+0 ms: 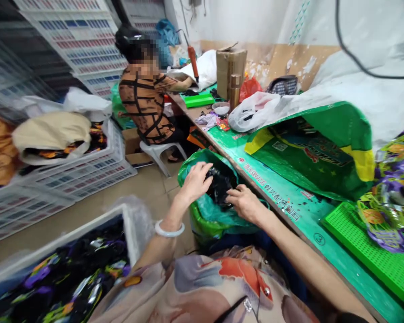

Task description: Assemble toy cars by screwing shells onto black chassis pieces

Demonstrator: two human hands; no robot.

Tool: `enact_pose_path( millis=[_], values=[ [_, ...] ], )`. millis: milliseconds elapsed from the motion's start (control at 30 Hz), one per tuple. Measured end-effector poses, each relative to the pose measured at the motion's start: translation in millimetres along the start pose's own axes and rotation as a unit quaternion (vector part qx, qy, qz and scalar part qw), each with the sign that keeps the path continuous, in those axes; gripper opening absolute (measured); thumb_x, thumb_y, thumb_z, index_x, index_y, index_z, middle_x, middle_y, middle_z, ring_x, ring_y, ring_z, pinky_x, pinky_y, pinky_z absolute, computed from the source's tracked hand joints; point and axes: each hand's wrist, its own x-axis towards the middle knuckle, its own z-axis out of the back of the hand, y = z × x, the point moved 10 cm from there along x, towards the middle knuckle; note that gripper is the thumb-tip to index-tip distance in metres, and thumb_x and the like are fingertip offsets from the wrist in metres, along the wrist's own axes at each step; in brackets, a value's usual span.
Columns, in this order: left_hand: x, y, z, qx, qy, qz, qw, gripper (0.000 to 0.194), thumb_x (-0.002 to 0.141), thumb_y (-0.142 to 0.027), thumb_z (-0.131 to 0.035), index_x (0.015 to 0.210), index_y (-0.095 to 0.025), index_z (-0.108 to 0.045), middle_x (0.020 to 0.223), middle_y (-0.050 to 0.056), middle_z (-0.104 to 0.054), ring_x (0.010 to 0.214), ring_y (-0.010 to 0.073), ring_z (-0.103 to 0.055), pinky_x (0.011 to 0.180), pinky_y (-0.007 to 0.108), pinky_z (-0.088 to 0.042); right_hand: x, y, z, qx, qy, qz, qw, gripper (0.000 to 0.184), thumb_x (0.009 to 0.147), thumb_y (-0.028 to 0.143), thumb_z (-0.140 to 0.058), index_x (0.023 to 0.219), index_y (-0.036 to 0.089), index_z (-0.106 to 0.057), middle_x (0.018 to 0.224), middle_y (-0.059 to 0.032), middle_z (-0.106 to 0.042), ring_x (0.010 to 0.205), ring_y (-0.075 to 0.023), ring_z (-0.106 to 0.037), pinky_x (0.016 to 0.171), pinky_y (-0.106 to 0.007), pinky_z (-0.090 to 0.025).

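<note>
Both my hands reach into a green plastic bag (pixel 207 215) that stands open beside the table. My left hand (pixel 195 181), with a white bangle on its wrist, curls its fingers over a heap of small black pieces (pixel 219 186) inside the bag. From the other side my right hand (pixel 244 202) presses on the same black heap, fingers bent. What exactly each hand grips among the pieces is hidden.
A green-covered table (pixel 283 197) runs along the right, with a green woven sack (pixel 316 152), a green perforated tray (pixel 373 251) and printed wrappers (pixel 390 211). A seated person (pixel 146 105) works at its far end. White crates (pixel 87 172) stand left; a bin of packets (pixel 70 269) is near.
</note>
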Motion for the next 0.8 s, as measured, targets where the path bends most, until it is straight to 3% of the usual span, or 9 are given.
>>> enact_pose_path(
  millis=[133, 233, 333, 433, 533, 633, 800],
  values=[
    [-4.7, -10.1, -34.4, -0.003, 0.081, -0.033, 0.996, 0.039, 0.089, -0.031, -0.052, 0.123, -0.015, -0.062, 0.124, 0.015, -0.063, 0.119, 0.0314, -0.056, 0.104, 0.049, -0.044, -3.7, -5.5, 5.1, -0.047, 0.030, -0.047, 0.997, 0.016, 0.085, 0.016, -0.058, 0.095, 0.024, -0.068, 0.094, -0.0016, -0.071, 0.085, -0.0217, -0.056, 0.072, -0.034, -0.043],
    [-1.3, -28.0, -51.1, -0.047, 0.111, -0.045, 0.992, 0.042, 0.092, -0.035, -0.048, 0.127, -0.014, -0.060, 0.123, 0.015, -0.065, 0.112, 0.0294, -0.061, 0.100, 0.046, -0.047, -19.2, -19.2, 23.0, -0.058, 0.026, -0.076, 0.995, 0.016, 0.088, 0.021, -0.057, 0.100, 0.024, -0.068, 0.095, -0.0034, -0.071, 0.089, -0.0219, -0.060, 0.078, -0.033, -0.046],
    [7.5, -61.9, -65.9, -0.099, 0.163, -0.083, 0.978, 0.043, 0.093, -0.035, -0.048, 0.131, -0.016, -0.058, 0.120, 0.013, -0.068, 0.107, 0.0265, -0.064, 0.096, 0.041, -0.049, -38.0, -48.8, 44.9, -0.007, 0.003, -0.129, 0.992, 0.023, 0.089, 0.021, -0.055, 0.107, 0.026, -0.069, 0.101, -0.0050, -0.071, 0.098, -0.0214, -0.063, 0.085, -0.031, -0.047],
    [27.1, -101.9, -80.9, -0.146, 0.212, -0.145, 0.955, 0.040, 0.092, -0.033, -0.050, 0.128, -0.019, -0.060, 0.120, 0.010, -0.069, 0.108, 0.0244, -0.065, 0.095, 0.036, -0.049, -56.3, -102.3, 65.1, 0.044, -0.022, -0.218, 0.975, 0.026, 0.089, 0.023, -0.056, 0.111, 0.026, -0.070, 0.107, -0.0056, -0.072, 0.102, -0.0226, -0.065, 0.090, -0.032, -0.048],
    [64.5, -129.6, -103.6, -0.159, 0.248, -0.186, 0.937, 0.041, 0.091, -0.033, -0.051, 0.126, -0.016, -0.062, 0.120, 0.011, -0.069, 0.108, 0.0245, -0.065, 0.096, 0.035, -0.048, -70.2, -170.9, 84.8, 0.042, -0.043, -0.305, 0.950, 0.031, 0.087, 0.024, -0.058, 0.115, 0.021, -0.070, 0.117, -0.0072, -0.070, 0.108, -0.0238, -0.064, 0.096, -0.033, -0.047],
    [122.2, -140.6, -133.9, -0.133, 0.246, -0.177, 0.944, 0.045, 0.088, -0.031, -0.056, 0.128, -0.011, -0.061, 0.125, 0.014, -0.066, 0.113, 0.0253, -0.062, 0.100, 0.034, -0.046, -79.6, -246.2, 104.6, 0.022, -0.065, -0.396, 0.916, 0.038, 0.085, 0.025, -0.058, 0.122, 0.017, -0.067, 0.124, -0.0110, -0.066, 0.112, -0.0258, -0.063, 0.098, -0.034, -0.047],
    [230.9, -144.6, -187.1, -0.100, 0.182, -0.109, 0.972, 0.046, 0.085, -0.026, -0.058, 0.127, -0.009, -0.060, 0.132, 0.018, -0.059, 0.122, 0.0302, -0.056, 0.105, 0.039, -0.043, -76.3, -352.6, 133.5, -0.025, -0.103, -0.511, 0.853, 0.043, 0.081, 0.015, -0.056, 0.123, 0.005, -0.063, 0.122, -0.0226, -0.064, 0.112, -0.0335, -0.061, 0.093, -0.039, -0.048]
  ],
)
